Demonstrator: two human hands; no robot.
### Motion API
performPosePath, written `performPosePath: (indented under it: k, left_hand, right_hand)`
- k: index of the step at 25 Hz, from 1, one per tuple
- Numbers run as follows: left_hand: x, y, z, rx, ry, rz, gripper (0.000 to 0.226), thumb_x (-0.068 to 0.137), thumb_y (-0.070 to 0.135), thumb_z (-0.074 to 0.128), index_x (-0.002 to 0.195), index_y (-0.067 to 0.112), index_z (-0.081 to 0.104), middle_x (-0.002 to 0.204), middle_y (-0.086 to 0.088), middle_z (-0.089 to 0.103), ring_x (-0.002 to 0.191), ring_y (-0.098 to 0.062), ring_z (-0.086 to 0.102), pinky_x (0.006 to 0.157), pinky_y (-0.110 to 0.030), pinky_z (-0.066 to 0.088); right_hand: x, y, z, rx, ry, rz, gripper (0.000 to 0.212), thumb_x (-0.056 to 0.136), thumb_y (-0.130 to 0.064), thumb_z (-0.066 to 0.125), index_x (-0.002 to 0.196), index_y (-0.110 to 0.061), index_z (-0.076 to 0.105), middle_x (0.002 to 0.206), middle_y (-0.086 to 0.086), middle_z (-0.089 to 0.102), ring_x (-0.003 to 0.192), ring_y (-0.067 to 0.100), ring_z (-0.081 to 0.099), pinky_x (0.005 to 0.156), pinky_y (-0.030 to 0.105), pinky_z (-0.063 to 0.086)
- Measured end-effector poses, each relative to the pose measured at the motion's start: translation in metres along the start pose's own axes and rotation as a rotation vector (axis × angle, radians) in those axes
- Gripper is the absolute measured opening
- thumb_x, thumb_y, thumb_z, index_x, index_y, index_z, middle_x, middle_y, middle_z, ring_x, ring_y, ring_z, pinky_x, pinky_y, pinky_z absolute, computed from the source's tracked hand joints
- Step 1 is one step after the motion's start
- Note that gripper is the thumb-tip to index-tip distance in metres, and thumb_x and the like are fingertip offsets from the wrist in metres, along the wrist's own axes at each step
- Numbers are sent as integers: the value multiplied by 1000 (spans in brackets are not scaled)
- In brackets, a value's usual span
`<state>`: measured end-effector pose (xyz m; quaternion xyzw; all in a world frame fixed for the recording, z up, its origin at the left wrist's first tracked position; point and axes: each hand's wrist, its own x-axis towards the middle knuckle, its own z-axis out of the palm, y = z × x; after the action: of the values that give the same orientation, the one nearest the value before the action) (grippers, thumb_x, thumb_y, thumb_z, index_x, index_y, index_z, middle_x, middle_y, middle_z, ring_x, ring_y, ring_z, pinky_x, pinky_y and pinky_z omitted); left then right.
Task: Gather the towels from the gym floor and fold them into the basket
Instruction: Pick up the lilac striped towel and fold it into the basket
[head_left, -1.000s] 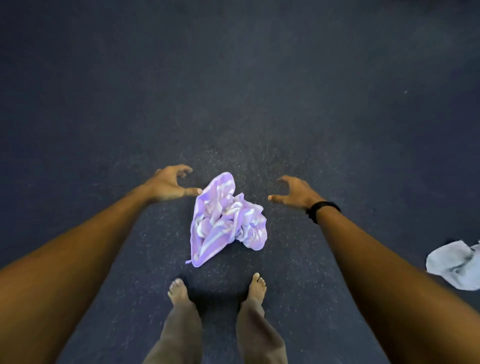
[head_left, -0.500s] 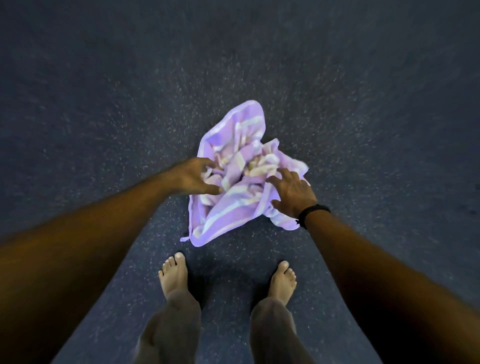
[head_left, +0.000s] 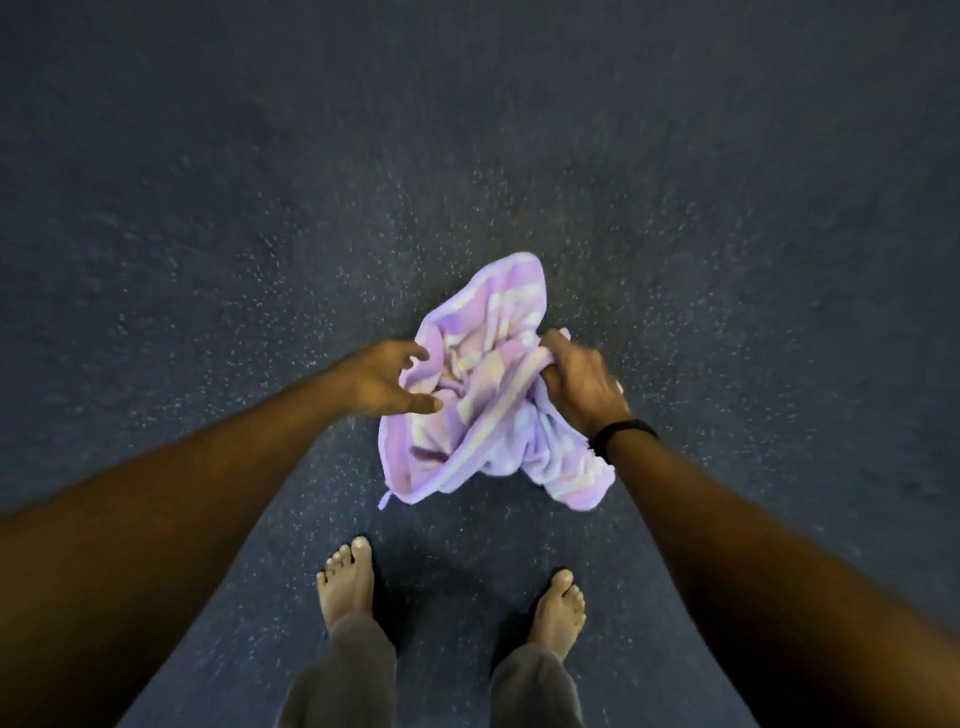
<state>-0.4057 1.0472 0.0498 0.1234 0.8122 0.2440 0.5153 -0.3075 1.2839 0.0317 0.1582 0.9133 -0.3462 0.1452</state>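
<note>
A crumpled purple towel with pale stripes (head_left: 470, 415) lies bunched on the dark speckled gym floor in front of my bare feet. My right hand (head_left: 582, 382), with a black band at the wrist, is closed around a fold of the towel at its right side. My left hand (head_left: 384, 382) is at the towel's left edge with fingers spread and curled, touching the cloth but not clearly closed on it. No basket is in view.
Dark speckled floor (head_left: 467, 156) stretches in every direction. My two bare feet (head_left: 348, 587) stand just below the towel, with grey trouser legs at the bottom edge.
My hands went from hovering beside the towel to on it. My right hand has closed on a fold and bunched it up. A white towel seen at the right a second ago is out of frame.
</note>
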Motion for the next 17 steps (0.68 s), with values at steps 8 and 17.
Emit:
performPosePath:
  k: [8, 17]
  left_hand:
    - [-221, 143, -197, 23, 413, 129, 72, 77, 38, 77, 138, 16, 47, 139, -5, 53, 128, -17, 49, 105, -26, 36]
    - [-560, 220, -337, -104, 932, 170, 73, 73, 46, 78, 136, 25, 48, 134, -1, 54, 122, -17, 52, 99, -27, 40]
  right_hand:
    - [-7, -269, -236, 28, 188, -342, 6, 86, -16, 45, 85, -16, 50, 72, 5, 57, 69, 31, 52, 62, 42, 48]
    - [-118, -588, -459, -255, 348, -798, 8, 83, -20, 49, 80, -13, 52, 71, 2, 60, 75, 33, 53, 61, 33, 42]
